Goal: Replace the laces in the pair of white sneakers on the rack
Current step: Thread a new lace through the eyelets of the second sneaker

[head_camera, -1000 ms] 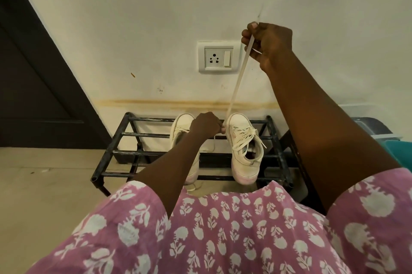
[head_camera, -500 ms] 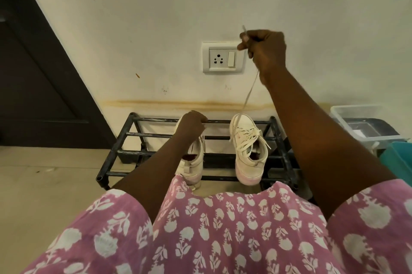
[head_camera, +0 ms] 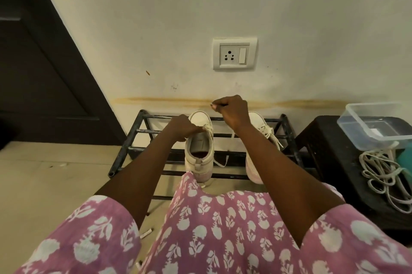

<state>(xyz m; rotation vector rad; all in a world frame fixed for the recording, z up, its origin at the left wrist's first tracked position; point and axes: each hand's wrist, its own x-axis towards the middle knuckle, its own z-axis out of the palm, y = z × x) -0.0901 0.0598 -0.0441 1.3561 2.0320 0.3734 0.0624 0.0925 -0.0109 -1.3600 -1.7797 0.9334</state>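
Down from the height of the white wall socket plate (head_camera: 234, 54) has come the right hand (head_camera: 231, 113), now a closed fist just above the back rail of the black metal bar rack (head_camera: 145, 131). The left hand (head_camera: 180, 127) has slid back off the toe cap of the white low-top left sneaker (head_camera: 198, 146).

A cream painted wall (head_camera: 156, 28) fills twelve o'clock, with a dark brown wooden door (head_camera: 33, 73) at nine to ten o'clock and beige floor tiles (head_camera: 33, 184) at eight. A pink garment with white flower print (head_camera: 211, 233) covers six o'clock. At three o'clock stands a black plastic stool (head_camera: 323, 151). On it sit a clear rectangular plastic tub (head_camera: 356, 137) and, at the tub's six o'clock, a loose bundle of white cord laces (head_camera: 379, 175).

The rack stands against the wall at centre. Both sneakers stand on it, toes to the wall. The left sneaker is in full sight, and the matching right sneaker (head_camera: 258, 121) is at its three o'clock, half hidden by the forearm.

The left hand pinches the white flat lace (head_camera: 208, 129) at the toe end of the left sneaker's throat. The right fist grips a pale lace end (head_camera: 211, 104) that pokes out at its nine o'clock. Whether it belongs to that same lace I cannot tell. The hands are close but apart.
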